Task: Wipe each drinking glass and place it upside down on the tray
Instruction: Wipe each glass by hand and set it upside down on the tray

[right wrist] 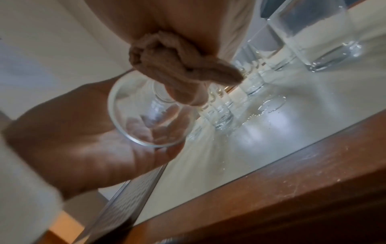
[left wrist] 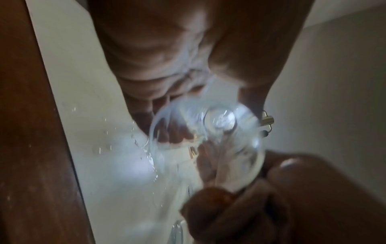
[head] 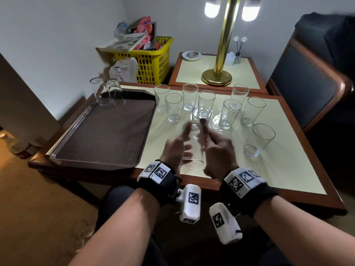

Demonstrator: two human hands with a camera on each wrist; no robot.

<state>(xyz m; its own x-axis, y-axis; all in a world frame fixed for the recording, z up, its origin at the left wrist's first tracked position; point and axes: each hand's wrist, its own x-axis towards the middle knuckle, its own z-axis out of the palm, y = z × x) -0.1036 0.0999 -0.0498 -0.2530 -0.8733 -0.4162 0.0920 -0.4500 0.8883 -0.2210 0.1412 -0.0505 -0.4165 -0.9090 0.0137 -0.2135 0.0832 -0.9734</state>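
Cradling the drinking glass (head: 194, 144) above the bench (head: 269, 169) near edge, the left hand (head: 175, 148) curls around its wall while the right hand (head: 217, 148) pinches a beige cloth (right wrist: 179, 66) against it, probably steadying it for wiping before the tray (head: 76, 135).

clear glass (head: 194, 143) tilted, brown tray (head: 107, 131) beside

Back corner: a yellow basket (head: 153, 62) crammed with packets and a bottle. On the side surface (head: 249, 73), a brass lamp (head: 217, 75), a white dish (head: 191, 55), a reed diffuser (head: 238, 56). A dark chair (head: 307, 83) stands right.
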